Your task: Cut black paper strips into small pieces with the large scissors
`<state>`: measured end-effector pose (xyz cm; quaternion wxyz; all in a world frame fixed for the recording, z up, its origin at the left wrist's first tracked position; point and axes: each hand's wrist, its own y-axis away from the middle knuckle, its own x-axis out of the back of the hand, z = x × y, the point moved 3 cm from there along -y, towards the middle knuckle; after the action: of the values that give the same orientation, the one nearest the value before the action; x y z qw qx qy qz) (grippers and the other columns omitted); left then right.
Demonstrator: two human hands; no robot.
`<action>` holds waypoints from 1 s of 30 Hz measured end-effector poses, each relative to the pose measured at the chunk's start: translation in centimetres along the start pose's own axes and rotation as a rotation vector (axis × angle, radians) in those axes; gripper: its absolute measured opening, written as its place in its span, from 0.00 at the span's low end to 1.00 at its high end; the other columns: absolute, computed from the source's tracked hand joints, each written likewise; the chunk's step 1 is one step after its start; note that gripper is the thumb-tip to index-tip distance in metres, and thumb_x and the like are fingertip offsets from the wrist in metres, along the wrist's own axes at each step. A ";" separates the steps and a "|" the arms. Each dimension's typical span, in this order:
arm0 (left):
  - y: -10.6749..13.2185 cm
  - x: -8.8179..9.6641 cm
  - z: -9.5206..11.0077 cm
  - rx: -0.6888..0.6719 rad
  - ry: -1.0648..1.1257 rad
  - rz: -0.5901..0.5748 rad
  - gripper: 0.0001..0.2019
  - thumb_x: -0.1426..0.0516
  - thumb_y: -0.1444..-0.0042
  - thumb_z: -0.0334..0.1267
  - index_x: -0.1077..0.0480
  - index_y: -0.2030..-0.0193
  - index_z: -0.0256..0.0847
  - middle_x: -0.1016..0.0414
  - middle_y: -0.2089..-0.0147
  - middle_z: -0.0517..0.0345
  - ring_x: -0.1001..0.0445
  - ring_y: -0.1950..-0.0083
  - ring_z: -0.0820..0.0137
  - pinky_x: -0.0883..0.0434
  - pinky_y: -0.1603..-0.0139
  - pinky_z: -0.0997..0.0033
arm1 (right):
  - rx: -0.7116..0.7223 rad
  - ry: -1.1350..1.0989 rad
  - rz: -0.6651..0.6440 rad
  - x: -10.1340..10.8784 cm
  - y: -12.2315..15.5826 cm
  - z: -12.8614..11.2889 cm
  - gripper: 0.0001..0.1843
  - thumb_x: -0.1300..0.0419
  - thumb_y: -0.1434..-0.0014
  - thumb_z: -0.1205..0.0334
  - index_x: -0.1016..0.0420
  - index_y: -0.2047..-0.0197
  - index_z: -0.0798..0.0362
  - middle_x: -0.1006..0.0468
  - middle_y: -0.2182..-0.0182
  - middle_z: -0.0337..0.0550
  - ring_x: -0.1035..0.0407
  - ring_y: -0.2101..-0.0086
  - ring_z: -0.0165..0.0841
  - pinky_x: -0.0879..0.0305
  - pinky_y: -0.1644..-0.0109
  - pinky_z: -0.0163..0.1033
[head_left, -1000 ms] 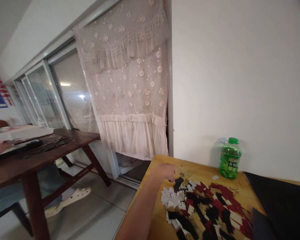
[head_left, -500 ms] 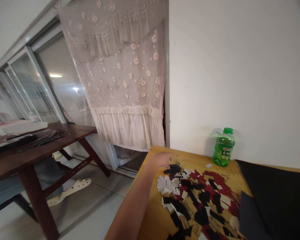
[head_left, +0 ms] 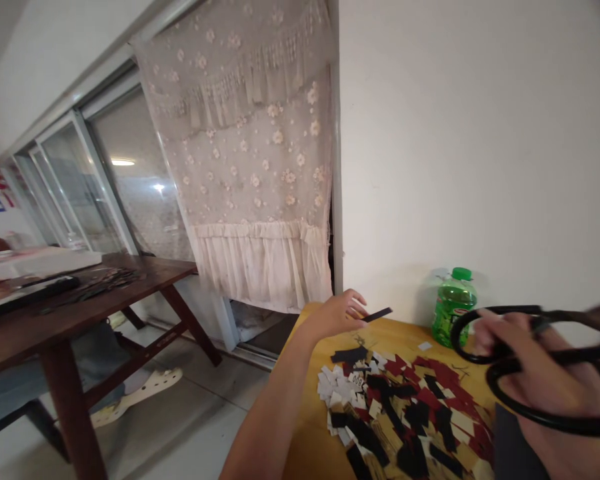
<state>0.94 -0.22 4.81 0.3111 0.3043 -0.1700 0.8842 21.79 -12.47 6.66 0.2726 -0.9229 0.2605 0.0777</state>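
Note:
My left hand (head_left: 336, 315) is raised just above the far left corner of the yellow wooden table (head_left: 305, 380), pinching a small dark strip (head_left: 380, 314). At the right edge, my right hand (head_left: 560, 390) is around the handles of black scissors (head_left: 545, 423); their blades cannot be made out. Between the hands lies a loose pile of small cut pieces (head_left: 415, 407) in black, dark red, tan and white. Black sheet material (head_left: 509, 443) lies partly hidden under my right hand.
A green bottle (head_left: 450, 303) stands against the white wall (head_left: 460, 133), behind the scissors. To the left is a dark wooden table (head_left: 165, 273) with dark pieces on it and a seated person's leg and pale clog (head_left: 155, 382) below. A lace curtain (head_left: 260, 180) hangs behind.
My left hand has lifted slightly off the table with a dark strip in its fingers. My right hand has come into view from the right with the scissors. The view has tilted a little upward.

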 end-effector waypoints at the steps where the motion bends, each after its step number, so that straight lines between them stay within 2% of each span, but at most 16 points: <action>1: 0.2 -0.1 1.0 -0.055 0.170 -0.020 0.18 0.40 0.49 0.35 0.42 0.54 0.39 0.27 0.51 0.45 0.27 0.52 0.68 0.33 0.54 0.68 | -0.041 0.027 -0.010 -0.7 0.1 0.3 0.17 0.33 0.55 0.52 0.38 0.78 0.49 0.33 0.81 0.35 0.36 0.80 0.30 0.35 0.74 0.36; 3: 0.7 -0.2 2.7 -0.122 0.402 -0.050 0.17 0.39 0.50 0.38 0.41 0.58 0.40 0.26 0.52 0.44 0.27 0.53 0.67 0.33 0.54 0.66 | -0.056 0.195 -0.036 -1.8 0.2 0.8 0.20 0.32 0.58 0.49 0.38 0.80 0.50 0.32 0.84 0.38 0.38 0.83 0.30 0.39 0.80 0.36; 5: 1.2 -0.3 4.0 -0.162 0.533 -0.080 0.17 0.38 0.51 0.40 0.42 0.61 0.40 0.26 0.54 0.45 0.26 0.54 0.67 0.33 0.53 0.64 | -0.048 0.215 -0.034 -2.4 0.3 1.3 0.25 0.33 0.59 0.46 0.46 0.80 0.49 0.23 0.74 0.44 0.40 0.85 0.27 0.42 0.85 0.35; 7: 1.6 -0.5 4.7 -0.191 0.598 -0.106 0.17 0.37 0.52 0.40 0.42 0.63 0.40 0.25 0.55 0.47 0.26 0.55 0.68 0.34 0.53 0.64 | -0.044 0.141 -0.064 -2.9 0.4 1.9 0.27 0.34 0.58 0.45 0.50 0.79 0.48 0.20 0.67 0.48 0.36 0.84 0.28 0.42 0.86 0.34; 12: 2.0 -1.0 5.6 -0.200 0.502 -0.106 0.18 0.36 0.54 0.41 0.42 0.64 0.40 0.26 0.56 0.48 0.28 0.57 0.70 0.33 0.55 0.65 | 0.024 0.142 -0.124 -2.9 0.3 2.8 0.27 0.32 0.57 0.49 0.49 0.79 0.48 0.24 0.80 0.40 0.39 0.87 0.27 0.42 0.85 0.33; 16: 2.0 -1.6 6.3 -0.208 0.512 -0.123 0.19 0.35 0.56 0.42 0.41 0.64 0.40 0.28 0.56 0.50 0.28 0.60 0.71 0.33 0.58 0.67 | -0.009 0.106 -0.090 -2.5 0.1 2.7 0.26 0.31 0.59 0.50 0.48 0.79 0.49 0.25 0.80 0.40 0.37 0.86 0.28 0.41 0.85 0.33; 18: 2.0 -1.7 6.5 -0.176 0.559 -0.106 0.20 0.36 0.56 0.45 0.40 0.65 0.40 0.29 0.61 0.54 0.29 0.62 0.73 0.33 0.60 0.69 | -0.045 0.019 -0.069 -2.5 0.1 2.3 0.27 0.30 0.60 0.50 0.48 0.80 0.49 0.28 0.83 0.37 0.37 0.85 0.28 0.39 0.84 0.33; 20: 1.8 -2.0 6.5 -0.104 0.632 -0.136 0.20 0.38 0.55 0.51 0.39 0.65 0.40 0.29 0.66 0.57 0.29 0.66 0.74 0.33 0.63 0.70 | -0.088 -0.085 -0.041 -2.6 0.2 1.7 0.27 0.30 0.61 0.52 0.48 0.80 0.49 0.27 0.82 0.37 0.38 0.85 0.27 0.38 0.83 0.33; 24: 1.6 -2.6 6.2 -0.009 0.726 -0.270 0.22 0.43 0.52 0.57 0.35 0.68 0.37 0.31 0.70 0.57 0.31 0.71 0.76 0.34 0.66 0.71 | -0.126 -0.176 0.006 -2.8 0.4 0.6 0.28 0.28 0.64 0.56 0.48 0.79 0.49 0.22 0.70 0.41 0.38 0.84 0.25 0.38 0.82 0.33; 30: 2.0 -2.5 7.0 -0.087 0.769 -0.177 0.16 0.44 0.47 0.51 0.36 0.70 0.37 0.33 0.73 0.60 0.34 0.73 0.78 0.37 0.68 0.73 | -0.074 -0.183 -0.063 -3.1 0.5 0.2 0.27 0.29 0.62 0.57 0.48 0.79 0.49 0.21 0.69 0.40 0.39 0.84 0.24 0.37 0.79 0.34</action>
<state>4.18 -6.21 8.28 0.4396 -0.0488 -0.0517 0.8954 18.87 -11.37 7.10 0.2632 -0.9292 0.2023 0.1627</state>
